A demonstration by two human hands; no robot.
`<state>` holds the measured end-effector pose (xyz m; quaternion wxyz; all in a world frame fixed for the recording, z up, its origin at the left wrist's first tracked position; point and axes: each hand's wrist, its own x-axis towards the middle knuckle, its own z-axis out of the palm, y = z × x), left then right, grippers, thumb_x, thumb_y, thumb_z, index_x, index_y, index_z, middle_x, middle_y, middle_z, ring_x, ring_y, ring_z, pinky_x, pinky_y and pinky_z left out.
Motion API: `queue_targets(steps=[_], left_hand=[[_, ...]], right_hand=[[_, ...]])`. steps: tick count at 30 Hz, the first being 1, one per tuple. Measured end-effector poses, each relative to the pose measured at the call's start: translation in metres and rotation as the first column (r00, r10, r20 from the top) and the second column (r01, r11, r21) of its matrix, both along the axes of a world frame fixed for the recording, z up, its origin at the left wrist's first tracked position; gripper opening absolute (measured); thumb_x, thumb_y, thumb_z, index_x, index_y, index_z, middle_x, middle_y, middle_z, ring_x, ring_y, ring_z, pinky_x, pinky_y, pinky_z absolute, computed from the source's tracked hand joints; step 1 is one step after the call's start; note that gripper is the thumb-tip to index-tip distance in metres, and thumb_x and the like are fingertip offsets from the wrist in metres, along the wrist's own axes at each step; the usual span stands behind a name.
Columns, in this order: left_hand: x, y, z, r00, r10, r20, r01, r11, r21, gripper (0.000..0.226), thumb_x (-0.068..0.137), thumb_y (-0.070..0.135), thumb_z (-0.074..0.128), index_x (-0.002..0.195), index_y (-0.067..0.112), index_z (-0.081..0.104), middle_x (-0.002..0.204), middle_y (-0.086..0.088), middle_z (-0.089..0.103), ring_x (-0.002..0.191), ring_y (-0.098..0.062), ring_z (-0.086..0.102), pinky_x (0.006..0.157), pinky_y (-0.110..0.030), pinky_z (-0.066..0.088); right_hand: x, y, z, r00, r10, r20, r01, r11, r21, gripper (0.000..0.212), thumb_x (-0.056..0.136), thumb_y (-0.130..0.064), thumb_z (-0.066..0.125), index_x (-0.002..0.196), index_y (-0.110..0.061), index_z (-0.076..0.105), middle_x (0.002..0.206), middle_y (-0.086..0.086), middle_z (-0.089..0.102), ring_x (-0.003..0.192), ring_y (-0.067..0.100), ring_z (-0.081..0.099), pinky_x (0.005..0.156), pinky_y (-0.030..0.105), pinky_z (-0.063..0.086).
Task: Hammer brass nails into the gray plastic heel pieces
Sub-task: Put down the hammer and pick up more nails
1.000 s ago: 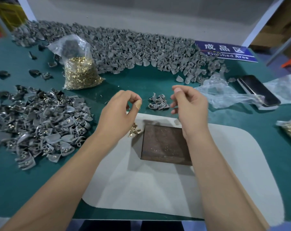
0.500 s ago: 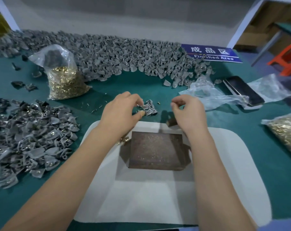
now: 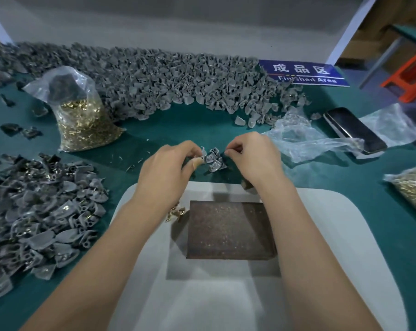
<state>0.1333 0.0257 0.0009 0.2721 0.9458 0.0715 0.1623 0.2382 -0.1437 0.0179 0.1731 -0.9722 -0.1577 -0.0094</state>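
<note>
A small cluster of gray heel pieces [image 3: 214,161] lies on the green table just beyond the white mat [image 3: 321,235]. My left hand [image 3: 164,173] pinches the leftmost heel piece [image 3: 204,154] of that cluster between thumb and fingers. My right hand [image 3: 252,158] is at the cluster's right edge with its fingers curled and fingertips pressed together; I see nothing between them. A few loose brass nails [image 3: 177,212] lie on the mat beside a brown metal block [image 3: 228,230].
Heel pieces are heaped along the back [image 3: 178,75] and at the left [image 3: 35,211]. Bags of brass nails stand at back left [image 3: 82,120] and at the right edge [image 3: 414,187]. A phone [image 3: 355,130], crumpled plastic [image 3: 304,139] and a blue sign [image 3: 304,72] lie to the right.
Both hands have moved forward from above the mat down to the small cluster. My left hand has taken hold of a heel piece. The view has tilted and shifted.
</note>
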Motion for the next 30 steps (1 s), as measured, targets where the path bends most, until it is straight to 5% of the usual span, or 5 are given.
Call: queue_targets(steps=[4,10,16,23,30], left_hand=[[-0.005,-0.005,-0.001,0.999,-0.017,0.044,0.028,0.964,-0.263,0.009,0.098,0.031,0.065,0.104,0.037,0.063,0.091,0.018,0.067,0.085,0.004,0.058,0.069,-0.016,0.042],[-0.019,-0.019,0.011,0.956,-0.068,0.285,0.180,0.904,-0.387,0.019,0.095,0.020,0.071,0.102,0.036,0.066,0.094,0.021,0.071,0.092,0.002,0.065,0.072,-0.010,0.045],[-0.050,-0.027,0.004,0.903,-0.009,0.429,0.167,0.928,-0.334,0.019,0.096,0.023,0.069,0.112,0.032,0.069,0.105,0.019,0.070,0.103,-0.004,0.065,0.082,-0.014,0.046],[-0.070,-0.032,0.006,0.863,0.050,0.503,0.126,0.943,-0.309,0.019,0.092,0.015,0.074,0.109,0.023,0.072,0.100,0.023,0.068,0.093,0.004,0.062,0.079,-0.010,0.043],[-0.074,-0.032,0.004,0.876,-0.012,0.481,0.153,0.955,-0.256,0.015,0.093,0.013,0.073,0.106,0.018,0.074,0.095,0.016,0.068,0.087,0.004,0.059,0.079,-0.007,0.042]], right_hand=[[-0.011,-0.009,0.006,1.000,0.012,0.029,-0.018,0.975,0.223,0.010,0.099,-0.028,0.062,0.095,-0.028,0.071,0.089,-0.012,0.070,0.086,0.016,0.064,0.073,0.034,0.052],[-0.065,-0.014,0.024,0.983,0.185,-0.014,-0.105,0.615,0.781,0.021,0.090,-0.004,0.076,0.085,-0.024,0.074,0.077,-0.010,0.073,0.072,0.005,0.067,0.069,0.019,0.053],[-0.104,-0.017,0.018,0.988,0.152,-0.001,-0.093,0.609,0.788,0.023,0.094,-0.009,0.072,0.094,-0.032,0.075,0.087,-0.018,0.075,0.084,0.004,0.070,0.079,0.034,0.059],[-0.132,-0.007,0.009,0.973,0.110,0.201,-0.225,0.634,0.740,0.015,0.095,-0.010,0.070,0.096,-0.025,0.070,0.093,-0.012,0.072,0.090,0.004,0.066,0.081,0.010,0.045],[-0.135,-0.009,0.009,0.958,0.127,0.257,-0.273,0.675,0.685,0.011,0.095,-0.007,0.069,0.093,-0.017,0.074,0.092,-0.005,0.064,0.090,0.007,0.061,0.081,0.011,0.041]])
